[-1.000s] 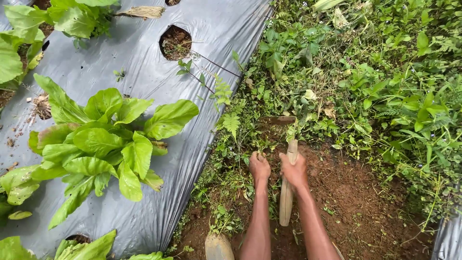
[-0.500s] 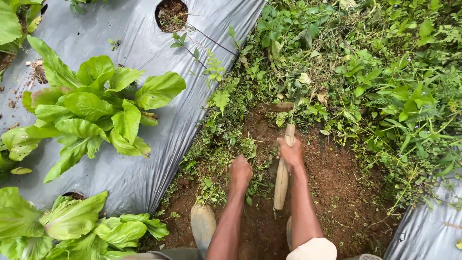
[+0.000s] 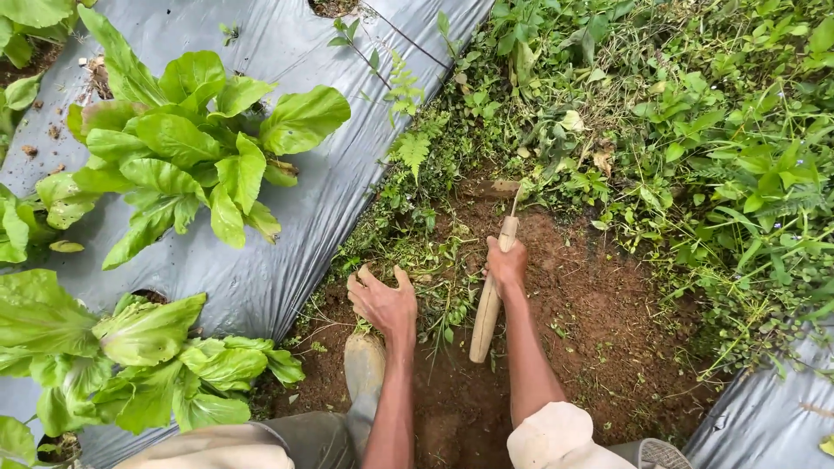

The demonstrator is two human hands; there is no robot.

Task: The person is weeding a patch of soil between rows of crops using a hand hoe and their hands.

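Note:
My right hand [image 3: 507, 263] grips the pale wooden handle of a small hoe [image 3: 489, 300]. Its blade [image 3: 503, 187] is dug into the brown soil at the edge of the green weeds. My left hand [image 3: 383, 300] hovers with fingers spread, holding nothing, over loose cut weeds [image 3: 432, 266] on the dirt path, just left of the handle. Both forearms reach forward from the bottom of the view. A muddy boot [image 3: 364, 369] stands under my left wrist.
Grey plastic mulch [image 3: 287, 234] covers the bed on the left, with leafy green plants [image 3: 187, 143] growing through holes. Dense weeds [image 3: 704, 148] fill the right side. Another strip of grey plastic [image 3: 769, 417] shows at the bottom right.
My left hand has moved left and back, and its fingers have spread apart. The right hand stays on the hoe handle. The camera has shifted, so the plants sit lower in view.

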